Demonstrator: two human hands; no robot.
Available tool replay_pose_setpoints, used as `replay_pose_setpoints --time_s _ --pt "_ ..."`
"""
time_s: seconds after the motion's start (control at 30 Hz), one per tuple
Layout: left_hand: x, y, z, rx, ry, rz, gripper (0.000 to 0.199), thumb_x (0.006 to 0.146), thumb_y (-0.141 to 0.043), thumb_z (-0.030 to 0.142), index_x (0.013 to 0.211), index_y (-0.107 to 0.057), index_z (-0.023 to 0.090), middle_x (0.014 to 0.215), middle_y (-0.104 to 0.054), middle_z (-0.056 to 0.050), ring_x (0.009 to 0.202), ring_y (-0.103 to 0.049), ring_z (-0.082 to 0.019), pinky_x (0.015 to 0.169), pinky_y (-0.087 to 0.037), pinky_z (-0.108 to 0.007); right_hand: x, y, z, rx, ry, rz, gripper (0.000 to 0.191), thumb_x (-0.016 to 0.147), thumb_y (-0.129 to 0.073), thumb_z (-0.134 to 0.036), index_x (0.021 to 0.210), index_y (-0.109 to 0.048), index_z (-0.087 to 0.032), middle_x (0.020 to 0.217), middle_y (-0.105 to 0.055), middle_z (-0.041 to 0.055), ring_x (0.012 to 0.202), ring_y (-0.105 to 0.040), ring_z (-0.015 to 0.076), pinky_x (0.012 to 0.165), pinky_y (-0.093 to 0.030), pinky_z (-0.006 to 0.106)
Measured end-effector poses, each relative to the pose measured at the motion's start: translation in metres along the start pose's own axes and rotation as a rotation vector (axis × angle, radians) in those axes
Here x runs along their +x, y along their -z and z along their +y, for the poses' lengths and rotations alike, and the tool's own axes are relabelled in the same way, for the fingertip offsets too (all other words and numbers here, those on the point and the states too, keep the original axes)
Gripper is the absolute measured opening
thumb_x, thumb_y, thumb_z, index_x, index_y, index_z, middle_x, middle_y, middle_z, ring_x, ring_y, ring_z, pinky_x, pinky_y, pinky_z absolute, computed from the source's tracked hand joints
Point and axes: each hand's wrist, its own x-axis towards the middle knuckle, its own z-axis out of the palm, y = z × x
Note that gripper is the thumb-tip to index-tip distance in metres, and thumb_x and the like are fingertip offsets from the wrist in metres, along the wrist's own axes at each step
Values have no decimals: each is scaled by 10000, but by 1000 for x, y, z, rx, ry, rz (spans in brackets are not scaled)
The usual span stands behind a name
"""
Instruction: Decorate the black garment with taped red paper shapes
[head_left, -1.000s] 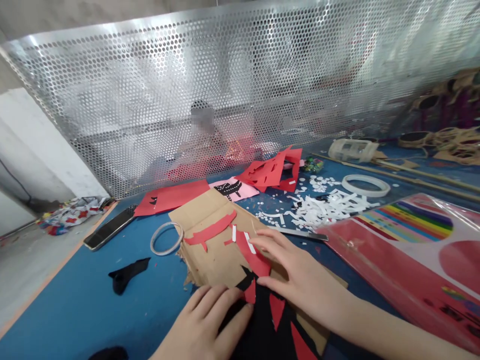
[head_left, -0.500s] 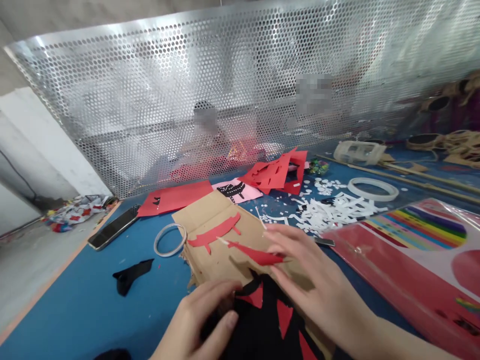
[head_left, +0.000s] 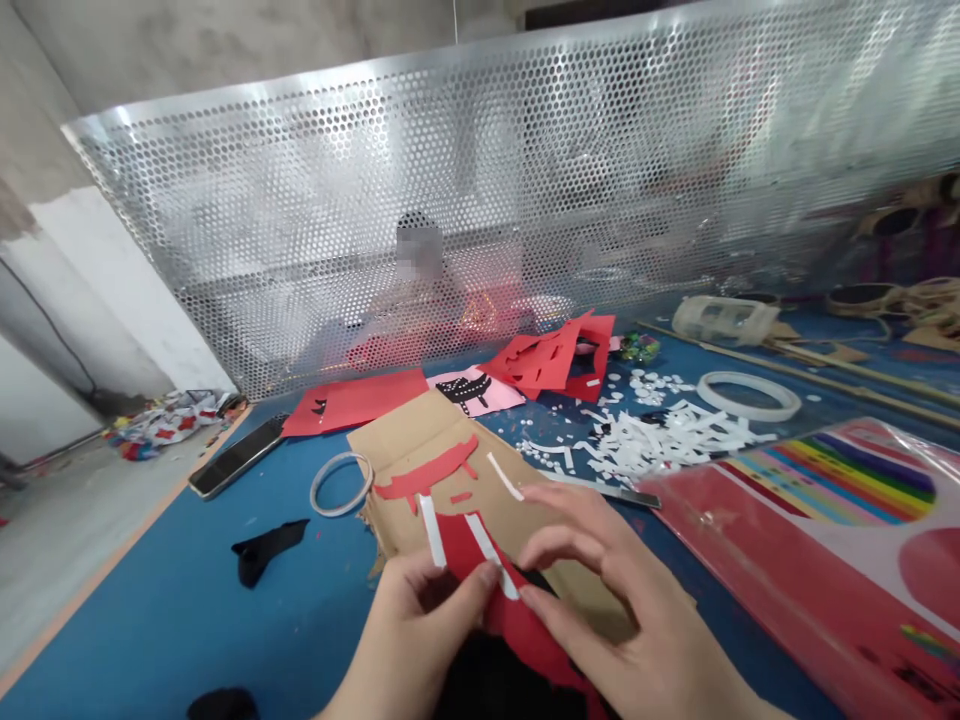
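My left hand [head_left: 420, 620] pinches a red piece [head_left: 461, 540] with white tape strips [head_left: 484, 540] on it; its thumb presses beside one strip. At the right edge of that piece, my right hand [head_left: 630, 600] has its thumb and a bent finger close together at the strip's lower end. A thin white strip [head_left: 504, 476] stands at its index fingertip. Beneath the hands is a black piece [head_left: 510, 680], partly hidden by the red one. Under everything lies brown cardboard [head_left: 401, 430], bearing a red cut-out [head_left: 431, 470] with small legs.
Left of the cardboard are a tape roll [head_left: 315, 490], a phone [head_left: 238, 458] and a black scrap [head_left: 268, 550]. White paper scraps [head_left: 637, 445], a larger tape roll [head_left: 750, 396] and a plastic-wrapped red packet [head_left: 795, 540] lie rightward. A perforated metal screen [head_left: 300, 240] stands behind; a person sits beyond.
The red piece has come down between both hands, over the black piece with red triangles, and its white strips now face up. My hands have moved closer together.
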Motion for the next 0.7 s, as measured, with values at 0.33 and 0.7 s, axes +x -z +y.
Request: replay_pose_setpoints --time_s 0.33,0.7 --pt "3 -7 -8 106 -110 -53 337 650 -716 473 708 -745 142 659 -716 -66 676 -656 -221 606 -528 -253 -6 -6 0 283 -260 -118 574 825 -415 -104 1298 -257 -390 857 -531 -45 785 -576 100 778 -487 254" --pt "-1 -3 -22 279 -211 -246 203 730 -631 286 692 -701 99 690 -723 -109 610 -655 -200 554 -512 -227 -3 -7 -5 474 -371 -42 534 807 -455 -70 1217 -343 -394 1095 -477 -28 718 -571 62 674 -507 184"
